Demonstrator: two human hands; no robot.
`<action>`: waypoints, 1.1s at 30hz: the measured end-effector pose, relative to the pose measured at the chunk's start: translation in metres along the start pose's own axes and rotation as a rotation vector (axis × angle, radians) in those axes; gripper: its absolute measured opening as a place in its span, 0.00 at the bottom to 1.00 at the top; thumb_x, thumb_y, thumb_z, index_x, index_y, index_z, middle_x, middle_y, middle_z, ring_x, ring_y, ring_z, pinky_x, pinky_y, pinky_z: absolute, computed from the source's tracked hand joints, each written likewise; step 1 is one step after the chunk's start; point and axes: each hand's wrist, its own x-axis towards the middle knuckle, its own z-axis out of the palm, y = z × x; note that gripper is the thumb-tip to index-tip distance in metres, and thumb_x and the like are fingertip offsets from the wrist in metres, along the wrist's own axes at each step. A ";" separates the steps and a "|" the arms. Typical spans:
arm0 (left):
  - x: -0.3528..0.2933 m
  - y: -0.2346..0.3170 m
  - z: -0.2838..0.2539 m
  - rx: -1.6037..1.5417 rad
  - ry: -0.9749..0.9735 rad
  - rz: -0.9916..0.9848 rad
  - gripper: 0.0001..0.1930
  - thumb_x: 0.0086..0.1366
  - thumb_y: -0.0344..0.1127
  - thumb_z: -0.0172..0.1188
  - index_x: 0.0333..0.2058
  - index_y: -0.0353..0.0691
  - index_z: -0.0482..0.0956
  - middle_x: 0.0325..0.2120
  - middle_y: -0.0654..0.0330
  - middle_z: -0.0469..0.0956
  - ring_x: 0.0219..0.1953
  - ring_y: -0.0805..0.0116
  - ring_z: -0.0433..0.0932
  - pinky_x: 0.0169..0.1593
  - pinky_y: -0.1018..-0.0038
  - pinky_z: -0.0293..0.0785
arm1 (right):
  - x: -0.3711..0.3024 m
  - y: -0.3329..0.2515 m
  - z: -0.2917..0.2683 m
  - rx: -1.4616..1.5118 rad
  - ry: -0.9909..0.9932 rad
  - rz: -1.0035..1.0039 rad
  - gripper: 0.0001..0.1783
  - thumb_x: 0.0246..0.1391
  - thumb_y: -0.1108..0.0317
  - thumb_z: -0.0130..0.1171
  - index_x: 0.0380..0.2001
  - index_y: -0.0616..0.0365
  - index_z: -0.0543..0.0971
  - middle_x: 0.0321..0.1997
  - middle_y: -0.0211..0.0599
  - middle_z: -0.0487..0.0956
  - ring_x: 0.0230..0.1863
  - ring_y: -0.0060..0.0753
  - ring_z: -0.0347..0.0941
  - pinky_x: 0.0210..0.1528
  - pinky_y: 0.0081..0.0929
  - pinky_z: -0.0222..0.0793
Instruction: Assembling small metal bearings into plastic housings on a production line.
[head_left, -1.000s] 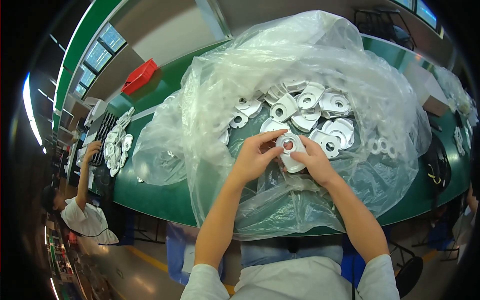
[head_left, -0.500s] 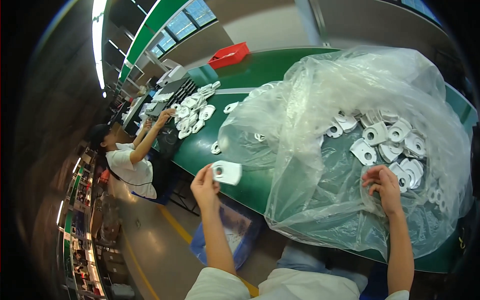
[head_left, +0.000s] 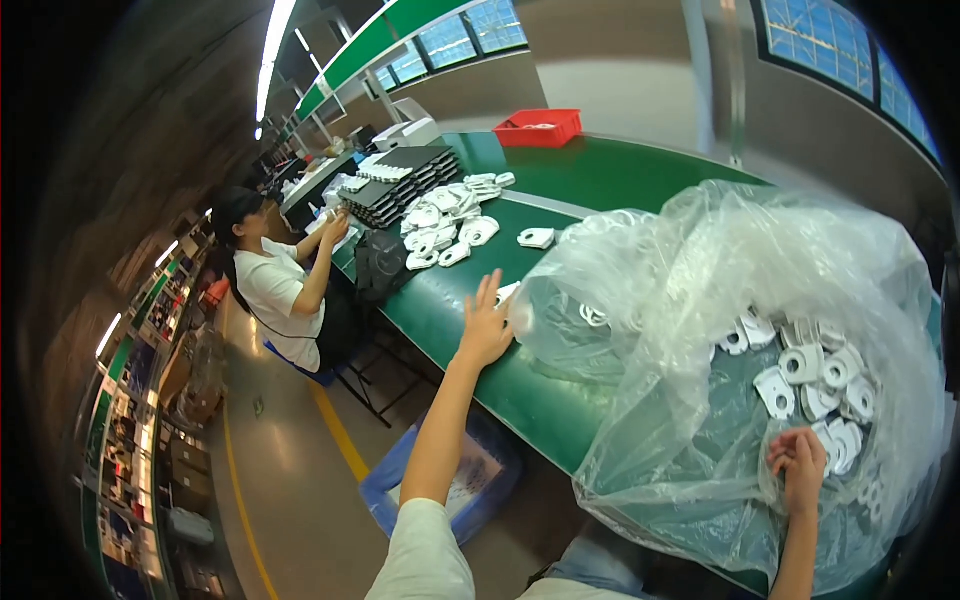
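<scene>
My left hand is stretched over the green table's near edge, fingers spread apart. Just beyond its fingers, partly hidden by them, lies a white plastic plate with a hole, beside the bag. My right hand rests at the mouth of a large clear plastic bag, its fingers loosely bent with nothing visible in them. Inside the bag, close to that hand, is a heap of similar white plates. Another white plate lies alone on the table past the bag's left side.
A pile of white plates sits farther along the green table, near stacked dark trays. A seated co-worker handles something small there. A red bin stands at the far edge. A blue-lined box is below the table.
My left hand has reached forward over the table and let go of the white plate it held. My right hand stays by the heap in the bag. The view has shifted left.
</scene>
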 end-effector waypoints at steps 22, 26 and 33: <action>0.179 -0.065 0.083 -0.012 -0.047 0.120 0.23 0.64 0.55 0.44 0.52 0.51 0.71 0.62 0.53 0.57 0.65 0.54 0.52 0.63 0.43 0.44 | -0.014 -0.009 -0.017 -0.061 0.260 0.044 0.06 0.59 0.71 0.48 0.37 0.60 0.73 0.29 0.41 0.75 0.25 0.29 0.68 0.24 0.20 0.63; 0.188 -0.110 0.085 0.291 0.050 0.025 0.20 0.65 0.45 0.43 0.48 0.40 0.73 0.60 0.60 0.61 0.66 0.59 0.50 0.65 0.45 0.40 | -0.017 -0.010 -0.006 -0.091 0.260 0.036 0.06 0.59 0.72 0.49 0.37 0.60 0.73 0.29 0.41 0.75 0.26 0.29 0.68 0.24 0.20 0.63; 0.205 -0.106 0.089 0.450 0.431 -0.162 0.18 0.57 0.31 0.50 0.47 0.33 0.71 0.56 0.51 0.64 0.63 0.57 0.56 0.64 0.54 0.48 | -0.017 0.010 -0.016 -0.123 0.319 -0.112 0.08 0.59 0.67 0.47 0.30 0.60 0.68 0.22 0.37 0.71 0.16 0.23 0.66 0.14 0.15 0.59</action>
